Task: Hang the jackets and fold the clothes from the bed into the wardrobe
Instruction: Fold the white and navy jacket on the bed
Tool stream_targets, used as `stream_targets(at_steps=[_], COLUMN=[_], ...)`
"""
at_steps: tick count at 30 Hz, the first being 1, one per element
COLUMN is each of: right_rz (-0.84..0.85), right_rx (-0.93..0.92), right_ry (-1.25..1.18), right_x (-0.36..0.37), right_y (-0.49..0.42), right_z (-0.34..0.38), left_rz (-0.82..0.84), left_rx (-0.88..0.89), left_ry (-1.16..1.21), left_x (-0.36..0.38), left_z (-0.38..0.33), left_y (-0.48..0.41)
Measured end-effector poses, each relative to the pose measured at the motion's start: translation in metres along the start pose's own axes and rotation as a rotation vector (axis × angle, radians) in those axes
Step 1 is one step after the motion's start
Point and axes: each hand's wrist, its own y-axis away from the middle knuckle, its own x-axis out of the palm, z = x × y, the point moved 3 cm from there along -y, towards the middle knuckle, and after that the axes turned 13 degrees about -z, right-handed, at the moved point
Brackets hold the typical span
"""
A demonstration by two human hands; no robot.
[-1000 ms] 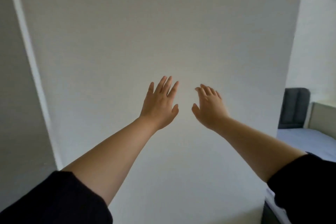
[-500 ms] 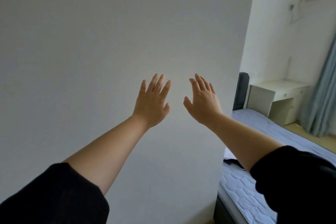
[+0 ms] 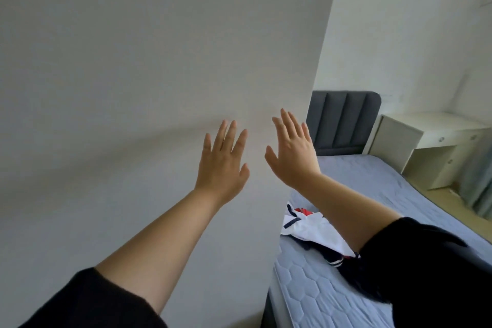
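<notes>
Both hands are raised in front of a plain pale panel [image 3: 149,74], fingers straight and spread, holding nothing. The left hand [image 3: 222,165] and the right hand [image 3: 291,153] sit side by side, thumbs toward each other; whether they touch the panel cannot be told. White clothes [image 3: 308,229] with dark stripes and a bit of red lie crumpled near the bed's [image 3: 367,181] left edge. A dark padded headboard [image 3: 343,121] stands at its far end, with a pale desk [image 3: 426,138] beside it.
</notes>
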Motion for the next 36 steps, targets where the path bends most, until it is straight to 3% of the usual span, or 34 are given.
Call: stream_targets(at_steps=[5, 10, 17, 21, 29, 36], right_rz=[0.073, 0.19, 0.332, 0.391, 0.477, 0.534], right_rx=[0.062, 0.115, 0.285, 0.351, 0.47, 0.529], right_ry=[-0.113, -0.106, -0.074, -0.035, 0.013, -0.024], right_x=[0.032, 0.062, 0.117, 0.169, 0.288, 0.36], right_y=[0.038, 0.096, 0.188, 0.26, 0.427, 0.537], right_z=[-0.06, -0.105, -0.176, -0.22, -0.265, -0.291], left_rz=[0.13, 0.295, 0.298, 0.389, 0.507, 0.569], left_rx=[-0.025, 0.151, 0.232, 0.25, -0.008, -0.169], left_ry=[0.045, 0.034, 0.354, 0.394, 0.382, 0.409], left_x=[0.044, 0.09, 0.161, 0.238, 0.384, 0.466], left_z=[-0.043, -0.081, -0.155, -0.19, -0.236, -0.272], left_y=[0.006, 0.04, 0.099, 0.143, 0.278, 0.372])
